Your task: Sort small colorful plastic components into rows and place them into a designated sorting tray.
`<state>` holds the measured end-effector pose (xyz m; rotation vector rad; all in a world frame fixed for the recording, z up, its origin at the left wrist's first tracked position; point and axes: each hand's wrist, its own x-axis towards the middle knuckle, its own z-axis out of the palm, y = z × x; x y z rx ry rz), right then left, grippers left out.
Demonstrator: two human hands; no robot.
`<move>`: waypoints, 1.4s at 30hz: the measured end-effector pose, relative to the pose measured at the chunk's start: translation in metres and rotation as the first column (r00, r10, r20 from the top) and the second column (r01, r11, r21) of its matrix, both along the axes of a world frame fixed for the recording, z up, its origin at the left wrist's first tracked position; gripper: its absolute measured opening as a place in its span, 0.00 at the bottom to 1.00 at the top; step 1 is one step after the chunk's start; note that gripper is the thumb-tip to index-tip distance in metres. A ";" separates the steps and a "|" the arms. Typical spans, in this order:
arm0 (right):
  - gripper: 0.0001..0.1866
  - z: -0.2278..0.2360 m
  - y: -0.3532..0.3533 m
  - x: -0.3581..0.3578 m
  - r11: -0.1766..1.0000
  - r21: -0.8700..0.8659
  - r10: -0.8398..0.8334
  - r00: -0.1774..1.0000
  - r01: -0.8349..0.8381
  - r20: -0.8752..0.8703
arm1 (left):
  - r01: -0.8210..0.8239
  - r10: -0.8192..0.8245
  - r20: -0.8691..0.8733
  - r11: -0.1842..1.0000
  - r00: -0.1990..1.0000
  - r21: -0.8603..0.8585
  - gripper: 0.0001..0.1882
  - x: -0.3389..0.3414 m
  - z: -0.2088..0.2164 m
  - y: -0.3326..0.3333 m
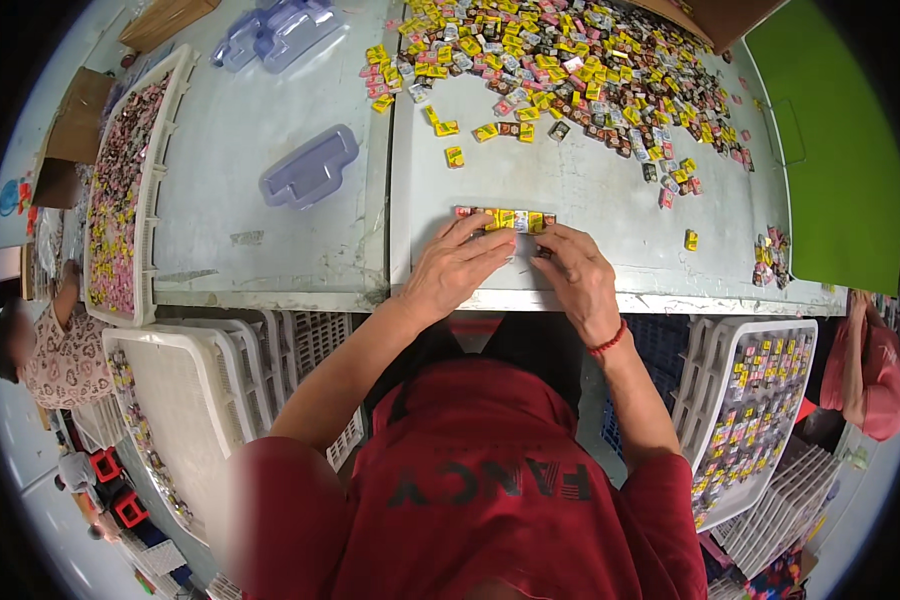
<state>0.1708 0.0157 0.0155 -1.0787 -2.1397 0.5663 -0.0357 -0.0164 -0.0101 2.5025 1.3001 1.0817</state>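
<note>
A short straight row of small printed blocks [521,221], yellow, white, dark and pink, lies on the pale table close to its front edge. My left hand [455,265] presses its fingers along the row's left and near side. At the right end, my right hand [582,280] has its bent fingers closed against the row. A dark block [543,252] shows in part below those fingertips. The fingers hide some of the row. Beyond, a few loose yellow blocks [455,157] lie apart from a wide heap of similar blocks [570,75].
Lilac plastic trays [312,168] rest on the table's left half. A white crate of blocks [148,200] stands at far left, and a green panel [830,150] borders the right. White crates [185,400] flank my legs. Other people [870,365] work at both sides.
</note>
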 end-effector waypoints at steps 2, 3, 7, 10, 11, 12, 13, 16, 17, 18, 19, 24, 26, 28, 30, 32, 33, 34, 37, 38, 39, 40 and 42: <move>0.17 0.007 0.001 -0.009 0.999 0.033 0.036 0.999 -0.036 0.011 | 0.005 -0.005 -0.003 1.000 1.000 -0.007 0.12 0.001 0.002 -0.001; 0.17 0.009 0.002 -0.014 0.995 0.064 0.072 0.997 -0.073 0.022 | -0.007 0.008 0.019 1.000 1.000 -0.015 0.11 0.003 0.006 -0.002; 0.16 -0.006 0.006 -0.016 0.984 0.149 0.091 0.995 -0.096 0.040 | 0.016 -0.015 0.058 1.000 0.998 -0.017 0.09 0.003 0.010 0.000; 0.14 -0.014 0.005 -0.015 0.981 0.170 0.090 0.995 -0.096 0.045 | 0.034 -0.032 0.058 0.999 0.998 -0.024 0.10 0.001 0.006 0.000; 0.14 -0.011 0.003 -0.018 0.980 0.172 0.092 0.995 -0.099 0.046 | 0.031 -0.030 0.059 0.999 0.998 -0.022 0.10 0.000 0.005 -0.001; 0.14 -0.005 -0.001 -0.021 0.980 0.193 0.042 0.997 -0.053 0.060 | 0.026 -0.025 0.065 1.000 0.998 -0.017 0.10 -0.001 0.003 -0.002; 0.14 -0.002 -0.003 -0.023 0.977 0.213 -0.008 0.997 -0.008 0.074 | 0.021 -0.020 0.072 1.000 0.997 -0.013 0.10 -0.001 0.002 -0.003; 0.11 -0.003 -0.002 -0.022 0.973 0.230 -0.005 0.994 -0.020 0.110 | -0.016 0.016 0.036 1.000 0.999 -0.008 0.10 -0.001 -0.002 -0.003; 0.11 -0.005 -0.001 -0.021 0.973 0.232 -0.007 0.994 -0.019 0.111 | -0.015 0.015 0.037 1.000 0.999 -0.005 0.10 0.000 -0.002 -0.002; 0.11 -0.007 0.000 -0.019 0.961 0.274 0.000 0.991 -0.038 0.137 | 0.002 -0.002 0.046 1.000 0.999 -0.003 0.10 0.000 -0.002 -0.002; 0.11 -0.009 0.001 -0.019 0.947 0.315 0.005 0.987 -0.057 0.162 | 0.019 -0.019 0.054 1.000 0.998 -0.001 0.11 0.000 -0.002 -0.002; 0.11 -0.008 -0.006 -0.018 0.941 0.336 -0.024 0.980 -0.046 0.200 | 0.008 -0.007 0.064 1.000 0.998 -0.015 0.12 0.002 0.001 -0.002; 0.11 -0.005 -0.008 -0.019 0.941 0.334 -0.025 0.975 -0.052 0.220 | 0.004 -0.003 0.068 1.000 0.998 -0.012 0.12 0.002 0.002 0.000; 0.12 -0.003 -0.009 -0.022 0.943 0.331 -0.054 0.971 -0.026 0.231 | 0.012 -0.012 0.100 1.000 0.995 -0.005 0.12 0.002 0.002 0.001; 0.13 -0.011 -0.013 -0.023 0.950 0.313 -0.054 0.976 -0.016 0.213 | -0.006 0.006 0.096 1.000 0.995 0.006 0.12 0.001 -0.002 0.000; 0.14 -0.013 -0.014 -0.025 0.956 0.292 -0.041 0.981 -0.016 0.190 | -0.037 0.035 0.088 0.999 0.996 0.015 0.12 -0.001 0.000 -0.002; 0.15 -0.012 -0.014 -0.025 0.952 0.306 -0.042 0.980 -0.020 0.194 | -0.031 0.029 0.084 0.999 0.996 0.028 0.12 -0.003 0.003 -0.003; 0.16 -0.011 -0.013 -0.025 0.947 0.320 -0.040 0.980 -0.026 0.197 | -0.029 0.026 0.079 0.999 0.997 0.041 0.12 -0.003 0.006 -0.004; 0.18 -0.007 -0.017 -0.022 0.955 0.297 -0.042 0.977 -0.022 0.209 | -0.056 0.053 0.045 0.997 0.998 0.060 0.15 -0.005 0.005 -0.007; 0.19 -0.008 -0.022 -0.023 0.966 0.255 -0.017 0.978 -0.037 0.207 | -0.087 0.080 0.125 0.995 0.989 0.052 0.19 -0.012 0.001 -0.009; 0.20 -0.008 -0.025 -0.021 0.976 0.212 -0.002 0.977 -0.044 0.213 | -0.108 0.101 0.117 0.992 0.988 0.061 0.19 -0.024 0.003 -0.011; 0.23 -0.012 -0.026 -0.022 0.977 0.196 0.034 0.970 -0.083 0.241 | -0.273 0.261 0.107 0.954 0.959 0.127 0.20 -0.042 0.004 -0.014; 0.23 -0.012 -0.028 -0.030 0.975 0.181 0.087 0.971 -0.129 0.224 | -0.534 0.531 0.082 0.813 0.843 0.230 0.24 -0.075 0.012 -0.017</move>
